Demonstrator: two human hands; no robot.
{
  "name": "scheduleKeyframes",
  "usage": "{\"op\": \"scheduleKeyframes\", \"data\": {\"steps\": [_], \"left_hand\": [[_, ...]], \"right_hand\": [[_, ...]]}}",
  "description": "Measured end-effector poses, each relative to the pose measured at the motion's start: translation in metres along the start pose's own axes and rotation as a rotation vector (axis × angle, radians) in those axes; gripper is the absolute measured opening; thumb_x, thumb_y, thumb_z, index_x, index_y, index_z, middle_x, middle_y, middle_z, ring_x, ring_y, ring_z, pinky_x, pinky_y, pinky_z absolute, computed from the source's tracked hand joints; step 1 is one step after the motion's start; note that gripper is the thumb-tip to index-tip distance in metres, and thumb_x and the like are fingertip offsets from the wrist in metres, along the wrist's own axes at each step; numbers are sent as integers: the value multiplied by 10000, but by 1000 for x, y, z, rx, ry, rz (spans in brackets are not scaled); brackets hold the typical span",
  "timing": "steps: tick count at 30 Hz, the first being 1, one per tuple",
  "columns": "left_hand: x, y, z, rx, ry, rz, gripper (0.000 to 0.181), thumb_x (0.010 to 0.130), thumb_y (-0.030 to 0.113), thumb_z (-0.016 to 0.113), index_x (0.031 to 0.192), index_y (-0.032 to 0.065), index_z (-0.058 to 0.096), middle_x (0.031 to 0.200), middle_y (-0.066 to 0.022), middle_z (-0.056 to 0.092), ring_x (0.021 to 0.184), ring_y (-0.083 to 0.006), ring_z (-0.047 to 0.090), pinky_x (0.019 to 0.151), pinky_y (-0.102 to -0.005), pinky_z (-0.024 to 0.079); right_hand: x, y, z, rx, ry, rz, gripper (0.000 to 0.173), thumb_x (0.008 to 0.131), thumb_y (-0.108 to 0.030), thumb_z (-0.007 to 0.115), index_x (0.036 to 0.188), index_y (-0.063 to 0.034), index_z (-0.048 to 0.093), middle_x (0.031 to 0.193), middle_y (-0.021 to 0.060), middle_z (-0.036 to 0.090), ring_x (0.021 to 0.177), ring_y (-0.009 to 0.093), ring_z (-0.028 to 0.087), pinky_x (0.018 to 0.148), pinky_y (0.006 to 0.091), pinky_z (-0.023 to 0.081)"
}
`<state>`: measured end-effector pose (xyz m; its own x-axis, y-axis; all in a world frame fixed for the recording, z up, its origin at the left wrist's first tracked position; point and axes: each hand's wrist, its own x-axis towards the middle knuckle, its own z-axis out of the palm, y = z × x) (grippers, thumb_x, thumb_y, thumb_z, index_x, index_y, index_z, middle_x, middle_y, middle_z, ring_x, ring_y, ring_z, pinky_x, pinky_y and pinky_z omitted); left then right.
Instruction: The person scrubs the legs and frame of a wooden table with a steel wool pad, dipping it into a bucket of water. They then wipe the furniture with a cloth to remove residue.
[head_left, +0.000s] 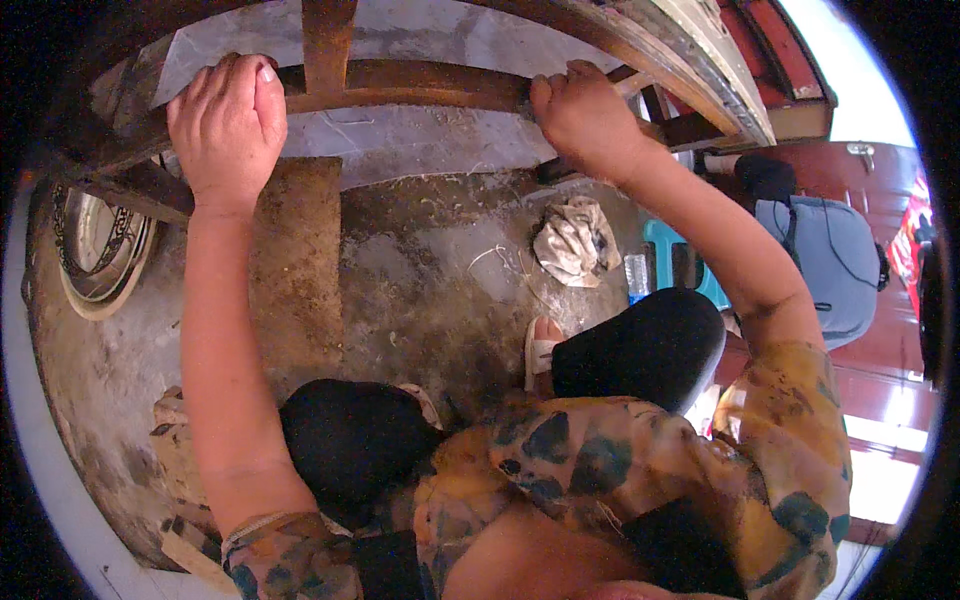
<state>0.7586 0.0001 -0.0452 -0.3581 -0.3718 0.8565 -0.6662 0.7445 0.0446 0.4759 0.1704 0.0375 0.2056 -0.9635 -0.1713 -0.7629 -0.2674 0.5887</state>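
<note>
A brown wooden frame crosses the top of the view, with a long rail (420, 84) and a short crosspiece (326, 45) joined to it. My left hand (229, 124) is closed over the left part of this rail, knuckles up and thumb on the inner side. Farther right, my right hand (589, 116) has its fingers curled around the same rail; part of the grip is hidden behind the hand. Both arms reach forward, and the crosspiece lies between the hands. Above the right hand runs a curved wooden edge (675, 75).
Below the rail, a crumpled cloth (576, 241) lies on the stained floor (420, 277) near a clear plastic bottle (636, 276) and a teal plastic stool (664, 247). A brown flat sheet (296, 262) lies left of centre. At far left stands a basin (146, 251) with a patterned rim.
</note>
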Motion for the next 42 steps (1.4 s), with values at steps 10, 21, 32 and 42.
{"op": "scheduleKeyframes", "data": {"steps": [10,21,32,42], "left_hand": [[-2,-2,-4,33,-95,-28,168,888,219,482,868,108,607,848,-64,637,813,-273,590,697,-411,420],[-4,-6,-1,38,-53,36,170,897,214,480,900,114,619,838,-59,628,817,-266,592,702,-408,419],[-3,2,3,37,-86,4,204,899,218,446,886,102,613,841,-92,628,807,-306,588,706,-438,420],[-3,3,9,170,-91,-15,164,876,199,470,858,95,596,845,-59,624,789,-281,586,673,-419,412]], "right_hand": [[-41,-16,-33,90,91,-215,430,733,-162,575,1097,61,521,964,213,608,975,350,586,958,462,412],[-1,0,-9,-14,-112,-12,374,741,-194,606,1014,50,529,832,227,627,984,359,589,891,389,458],[-56,-12,-4,172,318,-492,535,712,-156,604,1222,-51,480,1244,127,483,1179,274,452,994,418,376],[-23,34,58,35,278,-861,184,629,-196,568,765,-82,616,996,87,574,1060,241,520,982,389,387]]}}
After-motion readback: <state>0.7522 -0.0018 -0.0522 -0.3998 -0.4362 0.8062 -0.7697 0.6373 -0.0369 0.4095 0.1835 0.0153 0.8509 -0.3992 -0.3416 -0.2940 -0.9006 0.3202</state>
